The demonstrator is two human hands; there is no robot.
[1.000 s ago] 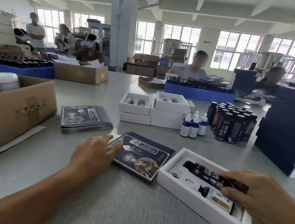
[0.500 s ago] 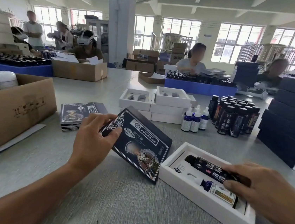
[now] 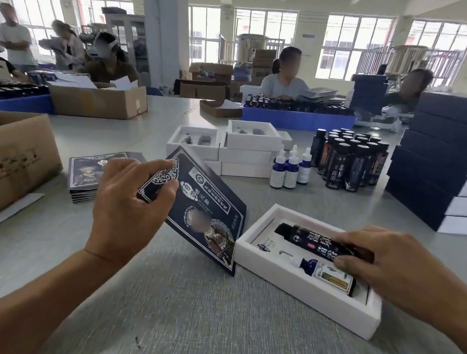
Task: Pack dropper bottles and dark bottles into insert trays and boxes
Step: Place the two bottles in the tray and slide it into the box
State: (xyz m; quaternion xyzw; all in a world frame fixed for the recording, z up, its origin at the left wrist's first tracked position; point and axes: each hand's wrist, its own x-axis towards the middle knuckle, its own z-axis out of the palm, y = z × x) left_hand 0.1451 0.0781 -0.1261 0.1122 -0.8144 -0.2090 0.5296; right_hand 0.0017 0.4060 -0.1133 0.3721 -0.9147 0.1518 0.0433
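Two bottles are seated in the insert tray (image 3: 295,285) under the right hand (image 3: 396,268), fingertips apparently pressing the dark bottle (image 3: 318,241); the flat printed sleeve (image 3: 202,211), pinched by the left hand (image 3: 126,211), is not yet fitted.

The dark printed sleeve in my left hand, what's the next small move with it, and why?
Probably carry the dark printed sleeve rightward to the white insert tray. The left hand holds it tilted, and the dark bottle and dropper bottle already lie in the tray under the right hand.
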